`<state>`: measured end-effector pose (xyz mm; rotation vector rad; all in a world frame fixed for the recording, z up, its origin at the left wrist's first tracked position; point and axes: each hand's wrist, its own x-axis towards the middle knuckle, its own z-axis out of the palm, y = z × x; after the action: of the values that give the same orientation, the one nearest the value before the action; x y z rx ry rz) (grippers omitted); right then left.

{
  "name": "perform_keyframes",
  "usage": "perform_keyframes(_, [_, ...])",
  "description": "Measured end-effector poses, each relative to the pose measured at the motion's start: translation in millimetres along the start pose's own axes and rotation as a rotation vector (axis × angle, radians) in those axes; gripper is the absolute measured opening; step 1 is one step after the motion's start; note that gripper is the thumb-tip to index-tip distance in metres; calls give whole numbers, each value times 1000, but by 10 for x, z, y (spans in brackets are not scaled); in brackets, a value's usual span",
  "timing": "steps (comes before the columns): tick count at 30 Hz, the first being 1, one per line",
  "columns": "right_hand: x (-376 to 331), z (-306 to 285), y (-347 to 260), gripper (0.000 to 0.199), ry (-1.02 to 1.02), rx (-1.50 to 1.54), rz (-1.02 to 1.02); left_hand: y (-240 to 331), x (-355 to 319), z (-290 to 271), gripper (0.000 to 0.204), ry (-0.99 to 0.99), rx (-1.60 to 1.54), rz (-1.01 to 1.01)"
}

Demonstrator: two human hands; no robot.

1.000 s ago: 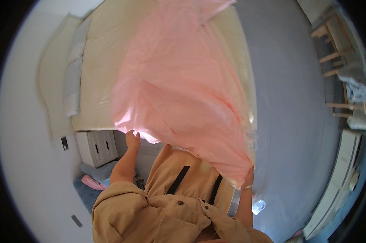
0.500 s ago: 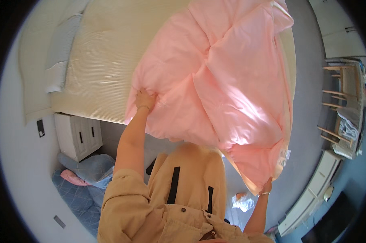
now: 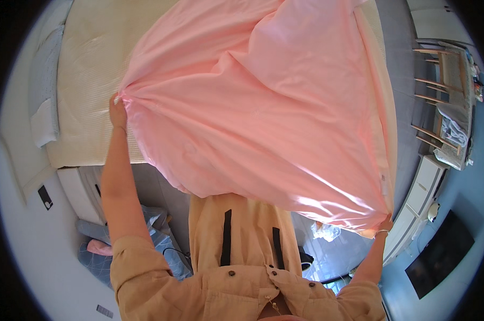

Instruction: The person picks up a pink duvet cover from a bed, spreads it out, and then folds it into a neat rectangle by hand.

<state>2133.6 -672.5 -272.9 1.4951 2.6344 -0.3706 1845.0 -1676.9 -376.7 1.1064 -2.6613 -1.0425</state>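
I'm gripping the pink sheet (image 3: pixel 263 107) by two corners, spread over the bed (image 3: pixel 86 69); left hand (image 3: pixel 117 112) clenching one corner, right hand (image 3: pixel 383 224) mostly hidden under fabric, hiding the mattress middle.

Both arms stretched wide and forward. Left hand (image 3: pixel 117 111) raised high, fingers pinched closed. Right hand (image 3: pixel 383 224) lower, out to the side, clenched.

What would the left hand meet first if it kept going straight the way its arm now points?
Probably the cream mattress. The left hand, gripping the pink sheet at its edge, points up the picture toward the bed; depth is unclear, so it may pass above it.
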Motion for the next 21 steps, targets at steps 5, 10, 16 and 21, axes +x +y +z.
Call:
perform_keyframes(5, [-9,-12,-70,62,-54,15,11,-1503,-1417,194,32,208,186,-273])
perform_keyframes(10, [-31,178,-59,66,-98,196,125,-1597,-2099,444,42,214,127,-224])
perform_keyframes(16, [-11,291,-247,61,-158,18,-171,-1737,-2426,864,45,-205,-276,-225])
perform_keyframes(21, [-43,275,-279,53,-176,229,-148,-1673,-2621,518,31,-239,-144,-362])
